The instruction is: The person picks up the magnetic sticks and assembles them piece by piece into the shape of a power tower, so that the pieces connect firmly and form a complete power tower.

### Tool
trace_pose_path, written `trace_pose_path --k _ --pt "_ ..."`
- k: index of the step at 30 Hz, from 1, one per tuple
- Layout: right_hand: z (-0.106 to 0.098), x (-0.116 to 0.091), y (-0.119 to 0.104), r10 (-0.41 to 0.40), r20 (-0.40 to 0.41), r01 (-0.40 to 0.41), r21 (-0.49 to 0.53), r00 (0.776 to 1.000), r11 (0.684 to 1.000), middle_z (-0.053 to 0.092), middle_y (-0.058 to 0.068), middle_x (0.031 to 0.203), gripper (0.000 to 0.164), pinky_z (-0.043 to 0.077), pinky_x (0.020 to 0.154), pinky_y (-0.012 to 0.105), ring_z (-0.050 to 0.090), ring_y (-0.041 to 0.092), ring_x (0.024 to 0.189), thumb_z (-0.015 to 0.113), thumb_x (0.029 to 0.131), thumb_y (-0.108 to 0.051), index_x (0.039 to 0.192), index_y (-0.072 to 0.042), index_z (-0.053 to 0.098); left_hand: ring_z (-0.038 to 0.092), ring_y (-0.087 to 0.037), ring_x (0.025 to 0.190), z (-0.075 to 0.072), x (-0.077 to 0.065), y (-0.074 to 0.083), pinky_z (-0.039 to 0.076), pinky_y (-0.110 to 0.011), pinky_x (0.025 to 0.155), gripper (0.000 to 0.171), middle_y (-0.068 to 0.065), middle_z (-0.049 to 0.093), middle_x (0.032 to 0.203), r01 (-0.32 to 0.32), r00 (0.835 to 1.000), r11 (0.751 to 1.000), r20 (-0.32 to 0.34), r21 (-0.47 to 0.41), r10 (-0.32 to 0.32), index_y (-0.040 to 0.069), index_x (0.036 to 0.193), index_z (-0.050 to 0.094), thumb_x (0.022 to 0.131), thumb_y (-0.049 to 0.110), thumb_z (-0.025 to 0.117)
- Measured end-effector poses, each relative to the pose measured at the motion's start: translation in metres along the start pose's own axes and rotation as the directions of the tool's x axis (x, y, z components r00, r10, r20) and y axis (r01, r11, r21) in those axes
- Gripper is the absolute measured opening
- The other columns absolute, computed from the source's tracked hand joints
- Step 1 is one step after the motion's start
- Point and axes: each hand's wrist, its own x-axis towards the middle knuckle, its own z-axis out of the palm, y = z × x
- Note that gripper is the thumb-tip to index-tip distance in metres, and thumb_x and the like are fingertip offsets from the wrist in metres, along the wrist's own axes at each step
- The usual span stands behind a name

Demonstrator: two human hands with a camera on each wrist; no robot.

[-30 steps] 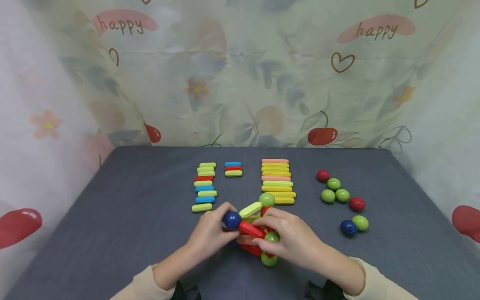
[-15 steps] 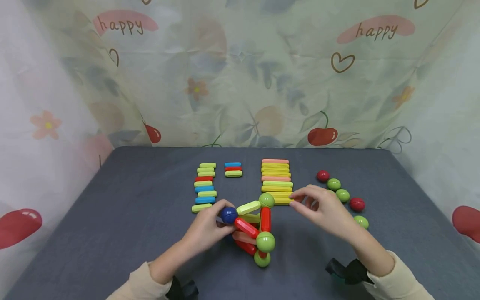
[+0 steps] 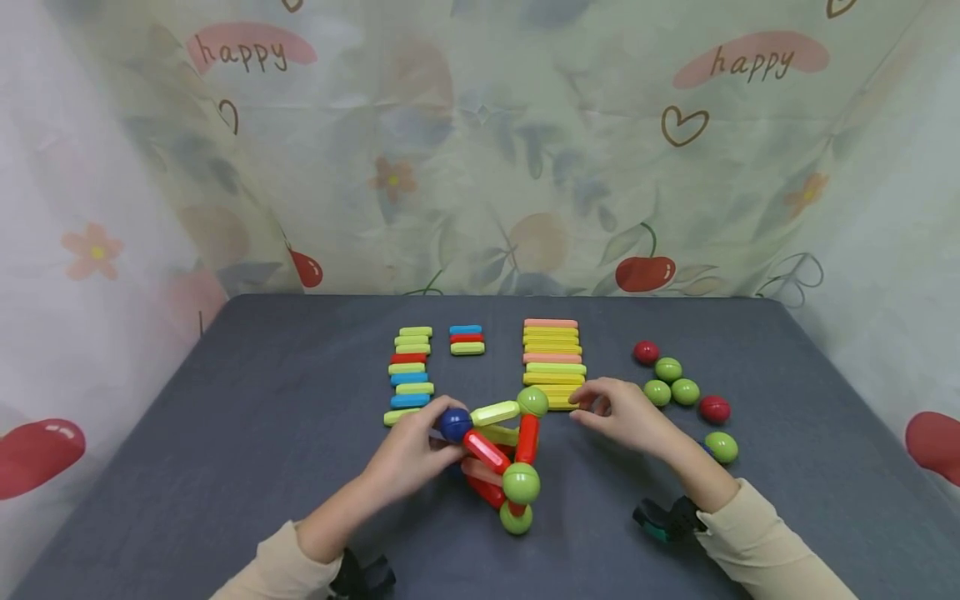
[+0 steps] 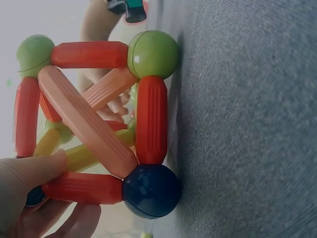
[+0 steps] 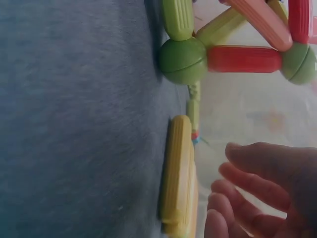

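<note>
My left hand (image 3: 408, 450) grips a box-like frame of magnetic sticks and balls at its left side, by the upper dark blue ball (image 3: 455, 425). In the left wrist view the thumb lies against a red stick (image 4: 81, 188), and a pink stick (image 4: 89, 121) crosses one face diagonally. Green balls (image 3: 521, 483) mark the frame's right corners. To the right of the frame, my right hand (image 3: 626, 417) hovers with loosely bent fingers and nothing between them. Its fingertips are close to the front end of a row of yellow sticks (image 3: 555, 392).
On the dark tabletop (image 3: 262, 400), a column of green, red and blue sticks (image 3: 408, 368) lies left of centre. A short stack (image 3: 467, 339) sits behind. Loose green balls (image 3: 685, 392) and red balls (image 3: 714, 409) lie at the right; a blue one is mostly hidden.
My right hand has let go of the frame and moved right, then shifted slightly back left. The left hand still holds the frame, whose near end has swung a little left.
</note>
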Motion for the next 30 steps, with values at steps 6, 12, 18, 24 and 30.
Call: trace_pose_path --k 6,12,18,24,30 --pt "0.002 0.039 -0.009 -0.077 0.069 0.073 0.051 0.995 0.996 0.068 0.007 0.088 0.017 0.05 0.066 0.021 0.059 0.012 0.072 0.066 0.085 -0.012 0.099 -0.003 0.068 0.062 -0.024 0.1 -0.006 0.002 -0.003 0.057 -0.035 0.079 0.033 -0.011 0.062 0.111 -0.004 0.999 0.999 0.036 -0.044 0.006 0.01 0.112 0.055 0.083 0.003 0.067" --pt "0.011 0.087 -0.017 -0.135 0.158 0.131 0.035 0.978 0.991 0.068 0.009 0.093 0.017 0.052 0.073 0.026 0.061 0.016 0.079 0.065 0.086 -0.012 0.1 -0.002 0.067 0.061 -0.026 0.102 -0.008 0.003 -0.006 0.056 -0.037 0.083 0.032 -0.012 0.06 0.114 -0.027 0.996 0.997 0.082 -0.069 0.033 0.01 0.114 0.052 0.085 0.003 0.064" --pt "0.023 0.127 -0.026 -0.141 0.237 0.144 0.006 0.961 0.99 0.068 0.009 0.097 0.02 0.052 0.073 0.026 0.061 0.018 0.082 0.064 0.087 -0.014 0.103 -0.003 0.067 0.06 -0.023 0.1 -0.011 0.004 -0.008 0.056 -0.035 0.083 0.029 -0.011 0.06 0.111 -0.06 0.992 0.995 0.106 -0.08 0.069 0.008 0.111 0.052 0.085 0.003 0.064" --pt "0.034 0.151 -0.033 -0.126 0.248 0.144 -0.057 0.96 0.988 0.064 0.01 0.108 0.024 0.051 0.077 0.028 0.061 0.02 0.086 0.065 0.087 -0.015 0.11 -0.006 0.066 0.06 -0.024 0.1 -0.016 0.005 -0.012 0.056 -0.034 0.083 0.028 -0.012 0.058 0.11 -0.066 0.983 0.992 0.166 -0.105 0.083 0.008 0.111 0.052 0.085 0.004 0.064" --pt "0.044 0.162 -0.033 -0.103 0.267 0.138 -0.117 0.958 0.983 0.061 0.012 0.109 0.032 0.047 0.073 0.026 0.054 0.018 0.08 0.065 0.087 -0.015 0.118 -0.006 0.063 0.059 -0.024 0.101 -0.02 0.007 -0.014 0.055 -0.037 0.086 0.026 -0.013 0.058 0.109 -0.073 0.967 0.988 0.231 -0.139 0.104 0.006 0.111 0.052 0.086 0.002 0.061"
